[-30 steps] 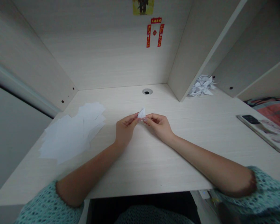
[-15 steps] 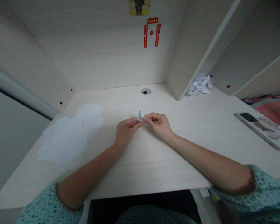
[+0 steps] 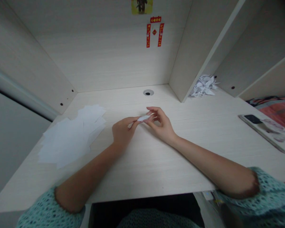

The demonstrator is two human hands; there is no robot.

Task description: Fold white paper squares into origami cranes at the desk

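Note:
A small piece of folded white paper (image 3: 143,118) lies nearly flat between my two hands, just above the middle of the desk. The thumb and fingers of my left hand (image 3: 124,130) pinch its left end. At its right end, the thumb and a finger of my right hand (image 3: 161,124) close on the paper, while the index finger is raised and bent above it. My fingers hide parts of the paper, so its exact folded shape cannot be made out.
Loose white paper sheets (image 3: 68,139) lie spread on the desk (image 3: 137,171) at left. Folded paper pieces (image 3: 204,85) are heaped behind the upright panel (image 3: 192,63). A phone (image 3: 263,131) lies at right, near red cloth (image 3: 280,110). A round cable hole (image 3: 148,92) is at the back.
The folded paper has tipped from upright to nearly flat. My left hand has shifted slightly left, and my right index finger has lifted away from the paper.

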